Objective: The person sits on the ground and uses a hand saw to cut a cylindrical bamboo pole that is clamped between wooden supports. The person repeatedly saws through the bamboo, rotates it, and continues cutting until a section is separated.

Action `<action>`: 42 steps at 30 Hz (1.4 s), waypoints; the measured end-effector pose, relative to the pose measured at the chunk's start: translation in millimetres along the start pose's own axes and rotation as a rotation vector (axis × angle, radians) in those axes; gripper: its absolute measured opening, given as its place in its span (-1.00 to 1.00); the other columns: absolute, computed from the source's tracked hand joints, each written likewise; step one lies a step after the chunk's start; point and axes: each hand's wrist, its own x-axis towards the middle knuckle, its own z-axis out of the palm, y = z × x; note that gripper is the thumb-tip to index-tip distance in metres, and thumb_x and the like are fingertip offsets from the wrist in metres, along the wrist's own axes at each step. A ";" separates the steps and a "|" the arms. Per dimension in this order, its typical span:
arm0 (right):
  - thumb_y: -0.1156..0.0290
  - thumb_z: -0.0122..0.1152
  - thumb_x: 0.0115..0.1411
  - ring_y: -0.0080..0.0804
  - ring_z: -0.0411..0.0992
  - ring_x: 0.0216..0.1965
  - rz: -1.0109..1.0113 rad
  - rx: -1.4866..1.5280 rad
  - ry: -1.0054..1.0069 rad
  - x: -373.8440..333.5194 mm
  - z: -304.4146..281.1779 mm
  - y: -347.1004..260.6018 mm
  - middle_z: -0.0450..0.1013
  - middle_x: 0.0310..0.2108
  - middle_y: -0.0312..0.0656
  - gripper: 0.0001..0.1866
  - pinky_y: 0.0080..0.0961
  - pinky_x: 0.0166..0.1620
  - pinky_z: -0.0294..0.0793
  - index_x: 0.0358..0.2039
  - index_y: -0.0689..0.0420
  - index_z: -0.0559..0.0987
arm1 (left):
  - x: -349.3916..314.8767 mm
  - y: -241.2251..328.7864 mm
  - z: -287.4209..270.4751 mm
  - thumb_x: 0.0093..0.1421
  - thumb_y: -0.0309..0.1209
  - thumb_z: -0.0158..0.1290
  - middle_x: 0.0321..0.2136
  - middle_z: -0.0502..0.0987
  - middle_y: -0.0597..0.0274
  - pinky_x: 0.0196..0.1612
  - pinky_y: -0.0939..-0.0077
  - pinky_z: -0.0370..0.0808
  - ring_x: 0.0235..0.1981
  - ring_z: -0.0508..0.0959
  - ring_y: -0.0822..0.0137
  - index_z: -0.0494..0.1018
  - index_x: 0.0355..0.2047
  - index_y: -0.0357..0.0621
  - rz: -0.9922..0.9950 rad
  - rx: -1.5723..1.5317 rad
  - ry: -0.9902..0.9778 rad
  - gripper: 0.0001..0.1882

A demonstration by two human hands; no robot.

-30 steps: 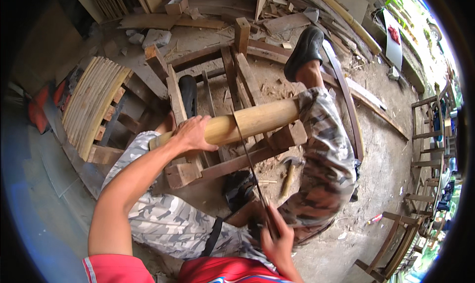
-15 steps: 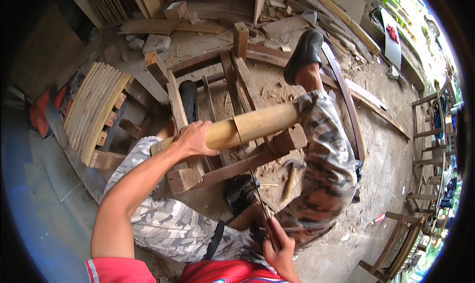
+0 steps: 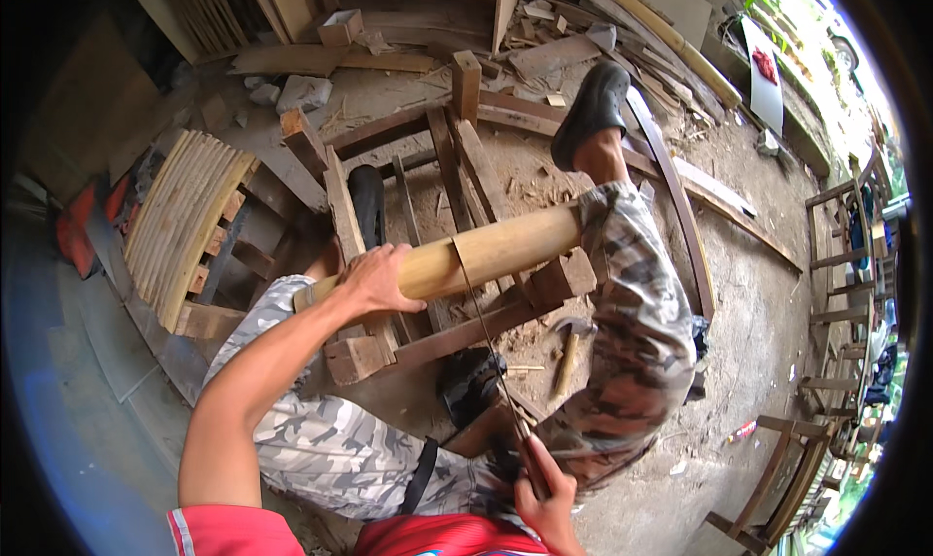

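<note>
2 grips closed: left hand [image 3: 374, 279] round bamboo [image 3: 491, 249], right hand [image 3: 546, 495] round saw [image 3: 478, 311], handle [image 3: 527, 446] part-hidden.

Left hand [image 3: 377, 280] grips the bamboo pole [image 3: 515, 247], elbow bent; right hand [image 3: 546, 498] curls closed, between pole and torso [image 3: 447, 535].

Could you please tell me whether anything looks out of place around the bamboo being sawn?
Mainly the hammer: it lies loose on the debris-strewn floor, beside the person's right leg, an odd spot for a tool.
</note>
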 end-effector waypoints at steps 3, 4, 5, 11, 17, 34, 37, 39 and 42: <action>0.65 0.07 0.14 -0.07 0.55 0.12 -0.123 -0.074 0.019 64.2 15.8 9.4 0.56 0.08 0.12 -0.40 -0.44 0.14 0.50 0.26 0.20 0.49 | 10.0 -3.0 -5.4 -0.25 0.24 0.39 -0.19 0.54 -0.19 0.02 0.07 0.55 -0.12 0.58 -0.08 0.38 0.05 -0.33 0.004 0.061 0.014 0.03; 0.60 0.09 0.14 0.00 0.59 0.04 -0.194 -0.063 0.082 115.9 36.0 2.9 0.58 0.00 0.17 -0.37 -0.40 0.07 0.54 0.28 0.12 0.47 | 11.6 4.6 -1.4 -0.25 0.23 0.39 -0.19 0.54 -0.19 0.03 0.07 0.55 -0.11 0.58 -0.08 0.39 0.04 -0.33 0.003 0.075 -0.004 0.03; 0.59 0.11 0.15 0.04 0.60 -0.01 -0.127 -0.013 0.066 156.5 51.7 1.7 0.58 -0.04 0.20 -0.36 -0.38 0.02 0.55 0.30 0.06 0.46 | 14.6 14.1 -10.7 -0.26 0.16 0.43 -0.15 0.55 -0.19 0.04 0.06 0.54 -0.07 0.58 -0.12 0.39 0.09 -0.31 -0.077 0.061 -0.083 0.02; 0.59 0.12 0.17 -0.01 0.60 0.01 -0.187 -0.031 0.044 96.1 36.8 2.4 0.57 0.05 0.12 -0.36 -0.42 -0.02 0.58 0.31 0.11 0.44 | 19.4 2.4 -20.9 -0.27 0.20 0.42 -0.16 0.55 -0.17 -0.02 0.06 0.56 -0.12 0.61 -0.10 0.39 0.10 -0.29 -0.078 0.043 -0.066 0.05; 0.68 0.07 0.13 -0.14 0.59 0.07 -0.141 -0.043 0.048 46.6 14.8 2.0 0.55 0.06 0.20 -0.36 -0.41 0.08 0.54 0.28 0.16 0.47 | 9.3 2.6 -3.9 -0.26 0.23 0.39 -0.13 0.54 -0.26 0.06 0.06 0.54 -0.09 0.60 -0.13 0.35 0.13 -0.38 -0.016 0.047 -0.020 0.12; 0.60 0.09 0.16 -0.25 0.55 0.13 -0.117 0.083 0.052 188.9 70.8 -1.7 0.54 0.13 0.07 -0.38 -0.44 0.18 0.45 0.29 0.19 0.45 | 15.7 17.5 -17.4 -0.25 0.18 0.41 -0.13 0.55 -0.19 0.06 0.08 0.53 -0.06 0.58 -0.15 0.38 0.13 -0.31 -0.077 0.036 -0.104 0.05; 0.60 0.09 0.18 -0.02 0.50 0.14 -0.146 0.081 0.043 178.5 72.7 -1.6 0.51 0.11 0.13 -0.37 -0.36 0.11 0.51 0.32 0.10 0.43 | 9.9 4.8 -7.7 -0.25 0.19 0.41 -0.13 0.55 -0.19 0.05 0.07 0.52 -0.05 0.58 -0.14 0.38 0.12 -0.31 -0.071 0.017 -0.082 0.05; 0.61 0.09 0.18 -0.01 0.50 0.14 -0.129 0.027 0.016 129.7 47.2 -11.0 0.50 0.12 0.13 -0.36 -0.37 0.09 0.53 0.32 0.07 0.43 | 14.9 -0.1 -15.6 -0.24 0.19 0.41 -0.13 0.55 -0.20 0.06 0.08 0.52 -0.05 0.58 -0.15 0.38 0.13 -0.31 -0.077 0.022 -0.067 0.05; 0.78 0.02 0.08 -0.22 0.57 0.12 -0.014 -0.006 -0.045 17.7 -4.8 0.9 0.53 0.16 0.05 -0.32 -0.50 0.12 0.49 0.29 0.28 0.43 | 6.4 3.4 -9.2 -0.24 0.20 0.40 -0.14 0.54 -0.21 0.06 0.09 0.52 -0.05 0.57 -0.15 0.37 0.13 -0.31 -0.080 -0.003 -0.054 0.06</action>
